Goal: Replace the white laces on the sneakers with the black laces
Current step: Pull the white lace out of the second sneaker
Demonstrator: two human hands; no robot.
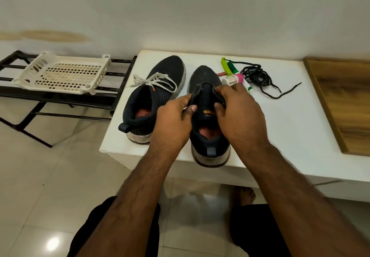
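Head view, worktop [280,128]: a white surface is seen against a white wall, with a wood-grain panel [344,104] lying at its right end.
Head view, right sneaker [208,80]: a dark shoe with a pale sole is stood near the front edge of the worktop, toe pointed at the wall; no white lace is seen on it, and its tongue is exposed between the hands.
Head view, left hand [174,120]: the left side of the right sneaker's lacing area is pinched between thumb and curled fingers.
Head view, right hand [238,112]: the right side of the same lacing area is gripped, fingers curled over the edge and thumb set beside the tongue label.
Head view, left sneaker [154,96]: it is stood just beside the other shoe, angled slightly, and untouched.
Head view, white lace [154,81]: it is threaded through the left sneaker, with loose ends spread over the shoe's upper and onto the worktop.
Head view, black laces [258,76]: a loose tangle is laid on the worktop near the wall, right of the sneakers, one end trailing toward the wood panel.
Head view, small items [233,74]: a green clip, markers and a small pink-capped container are gathered between the right sneaker's toe and the black laces.
Head view, rack [60,98]: a black metal rack is stood on the tiled floor at left, with a white perforated tray [62,74] resting on top.
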